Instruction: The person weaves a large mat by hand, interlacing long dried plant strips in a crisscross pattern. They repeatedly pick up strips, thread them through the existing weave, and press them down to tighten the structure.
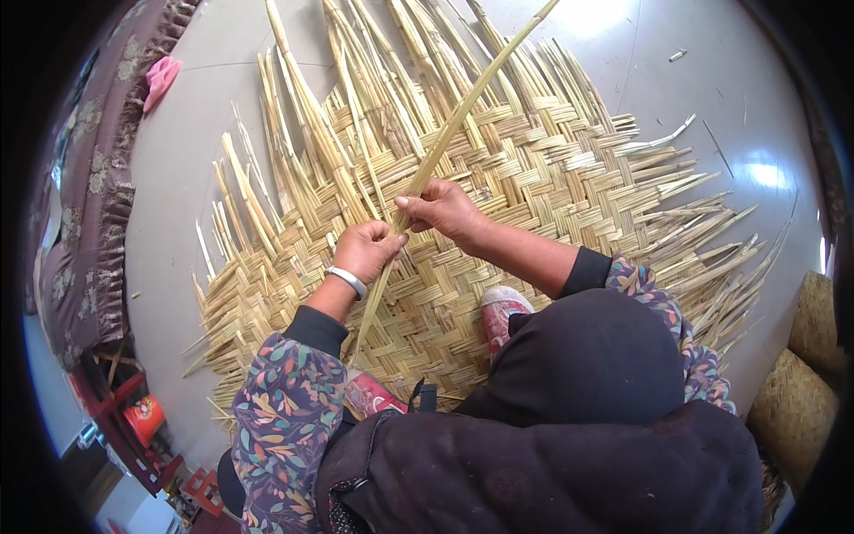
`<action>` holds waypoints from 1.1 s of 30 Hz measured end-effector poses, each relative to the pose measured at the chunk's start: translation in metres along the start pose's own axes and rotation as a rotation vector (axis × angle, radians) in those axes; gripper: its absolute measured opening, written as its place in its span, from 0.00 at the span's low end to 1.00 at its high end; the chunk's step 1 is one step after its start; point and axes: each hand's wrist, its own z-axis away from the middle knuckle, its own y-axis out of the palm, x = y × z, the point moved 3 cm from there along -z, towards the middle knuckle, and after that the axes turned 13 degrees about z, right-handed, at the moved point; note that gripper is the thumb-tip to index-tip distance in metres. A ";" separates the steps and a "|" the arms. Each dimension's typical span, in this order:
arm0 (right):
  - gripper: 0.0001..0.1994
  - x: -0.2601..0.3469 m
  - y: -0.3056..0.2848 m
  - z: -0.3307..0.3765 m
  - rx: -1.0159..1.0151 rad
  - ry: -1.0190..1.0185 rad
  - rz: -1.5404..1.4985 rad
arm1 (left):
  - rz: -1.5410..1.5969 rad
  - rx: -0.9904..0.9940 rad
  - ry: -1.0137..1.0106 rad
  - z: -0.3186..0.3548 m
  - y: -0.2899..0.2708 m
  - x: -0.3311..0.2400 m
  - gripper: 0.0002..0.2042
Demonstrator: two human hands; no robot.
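Both my hands grip one long flat straw-coloured reed strip (471, 96), which slants from the upper right down toward my left foot. My left hand (363, 254), with a pale bangle on its wrist, pinches the strip lower down. Just above it and to the right, my right hand (442, 212) is closed on the same strip, thumb on top. Beneath them on the floor spreads a large woven reed mat (569, 191) in a twill pattern. Loose unwoven reed ends (409, 44) stick out along its far edge and both sides.
My red-and-white shoes (503, 311) rest on the mat. At right stand rolled woven pieces (794, 405). A ruffled dark cloth cover (89, 191) hangs at left, with a pink cloth (161, 82) beside it. Lower left is an orange-red container (145, 416). Reed scraps lie on the grey floor (658, 62).
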 end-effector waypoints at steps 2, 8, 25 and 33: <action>0.11 0.000 -0.006 -0.001 -0.022 0.048 -0.020 | 0.056 0.002 -0.025 -0.003 0.000 0.000 0.08; 0.08 0.006 -0.041 -0.012 -0.122 0.024 -0.174 | -0.182 0.018 -0.134 -0.005 -0.028 0.011 0.09; 0.08 0.005 -0.056 -0.013 -0.212 0.034 -0.200 | -0.337 -0.165 -0.010 -0.008 -0.031 0.009 0.11; 0.07 -0.005 -0.026 -0.009 -0.071 0.030 -0.210 | 0.026 0.002 0.035 -0.012 -0.009 -0.007 0.11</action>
